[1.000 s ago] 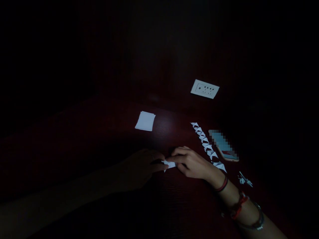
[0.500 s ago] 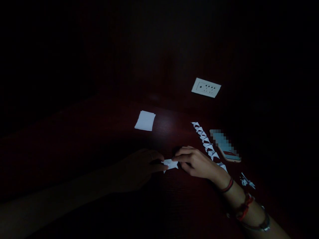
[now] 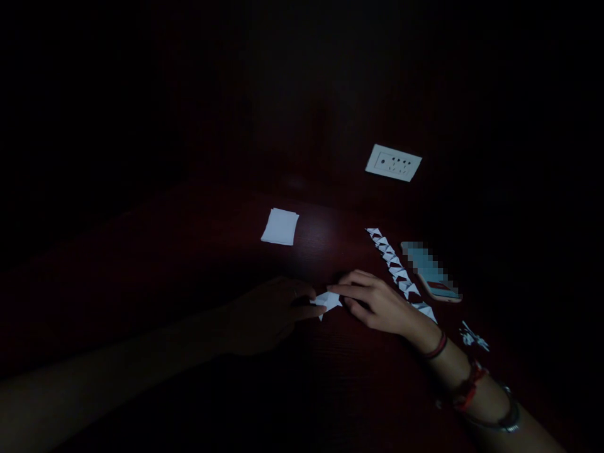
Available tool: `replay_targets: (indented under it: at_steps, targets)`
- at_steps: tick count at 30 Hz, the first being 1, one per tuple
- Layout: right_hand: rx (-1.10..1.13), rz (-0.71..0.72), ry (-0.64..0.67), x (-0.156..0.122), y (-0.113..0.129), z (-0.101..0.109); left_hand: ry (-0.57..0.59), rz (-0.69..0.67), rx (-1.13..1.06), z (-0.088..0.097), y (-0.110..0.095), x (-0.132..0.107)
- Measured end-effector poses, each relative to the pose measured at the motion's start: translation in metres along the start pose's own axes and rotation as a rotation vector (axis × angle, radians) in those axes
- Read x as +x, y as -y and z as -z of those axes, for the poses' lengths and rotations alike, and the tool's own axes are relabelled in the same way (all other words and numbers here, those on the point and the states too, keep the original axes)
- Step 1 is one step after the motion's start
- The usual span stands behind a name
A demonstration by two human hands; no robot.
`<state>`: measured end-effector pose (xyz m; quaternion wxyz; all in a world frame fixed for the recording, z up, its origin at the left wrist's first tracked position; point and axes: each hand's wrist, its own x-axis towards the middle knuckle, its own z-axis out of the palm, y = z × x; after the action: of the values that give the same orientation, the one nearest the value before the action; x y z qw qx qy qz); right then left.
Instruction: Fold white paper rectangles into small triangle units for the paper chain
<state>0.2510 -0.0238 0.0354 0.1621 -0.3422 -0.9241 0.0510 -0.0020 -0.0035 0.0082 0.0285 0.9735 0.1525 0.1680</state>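
Observation:
A small white folded paper (image 3: pixel 332 300) with pointed corners lies low over the dark reddish table, between my two hands. My left hand (image 3: pixel 268 311), in deep shadow, pinches its left side with thumb and forefinger. From the other side, my right hand (image 3: pixel 375 302) has its forefinger on the paper's upper right edge; its other fingers are curled and its thumb sits close to the right corner. A row of several folded white paper pieces (image 3: pixel 391 258) runs diagonally beyond my right hand. One more folded piece (image 3: pixel 425 310) sits beside my right wrist, partly covered by it.
A stack of white paper squares (image 3: pixel 280 227) rests farther back on the table (image 3: pixel 212 239). To the right lie a phone (image 3: pixel 436 290) with a blurred-out screen and a little heap of white scraps (image 3: pixel 473 336). A white socket plate (image 3: pixel 393 163) is on the back wall.
The view has shifted slightly, so everything sits a little farther right and higher. The folded paper has turned slightly, its right side higher. Both hands keep to the same sides of it.

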Motion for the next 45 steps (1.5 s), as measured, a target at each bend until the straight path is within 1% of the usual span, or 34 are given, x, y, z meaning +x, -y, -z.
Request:
replay_targets:
  at_steps: [4,9,12,15,17,18,19,23,26,29,32,35,39,42,45]
  targets:
    - [-0.048,0.017,0.058,0.004,0.005,-0.003,0.000,-0.009,-0.006,0.001,-0.002,-0.001]
    - [-0.079,0.014,0.079,0.004,0.007,-0.003,-0.054,0.035,-0.052,0.006,-0.006,0.001]
    - [-0.077,-0.011,0.068,0.002,0.008,-0.003,-0.031,0.050,-0.093,0.007,-0.007,0.003]
    - [-0.021,-0.062,0.010,0.000,0.008,-0.004,-0.026,0.096,-0.131,0.001,-0.008,0.002]
    - [0.024,-0.109,-0.033,-0.002,0.007,-0.006,-0.084,0.184,-0.138,-0.004,-0.008,0.000]
    - [0.041,-0.128,-0.043,-0.002,0.007,-0.006,-0.093,0.220,-0.142,-0.006,-0.009,-0.001]
    - [0.054,-0.143,-0.047,-0.003,0.007,-0.006,-0.103,0.241,-0.144,-0.009,-0.009,-0.001]
    - [0.059,-0.182,-0.009,-0.001,0.010,-0.006,-0.071,0.256,-0.137,-0.015,-0.011,-0.004]
    - [0.066,-0.197,0.003,0.000,0.013,-0.003,-0.111,0.325,-0.113,-0.020,-0.014,-0.007]
    - [0.107,-0.211,-0.002,0.001,0.014,0.001,-0.149,0.366,-0.094,-0.021,-0.016,-0.009]
    - [0.139,-0.237,0.002,0.003,0.015,0.002,-0.151,0.367,-0.098,-0.017,-0.017,-0.008]
    - [0.111,-0.252,0.031,0.008,0.017,0.001,-0.130,0.376,-0.097,-0.013,-0.017,-0.005]
    - [0.123,-0.251,0.049,0.013,0.019,-0.001,-0.125,0.373,-0.092,-0.016,-0.017,-0.003]
    - [0.167,-0.274,-0.001,0.015,0.017,-0.005,-0.134,0.366,-0.099,-0.017,-0.016,-0.002]
    - [0.193,-0.306,-0.081,0.016,0.014,-0.010,-0.134,0.324,-0.124,-0.010,-0.017,-0.001]
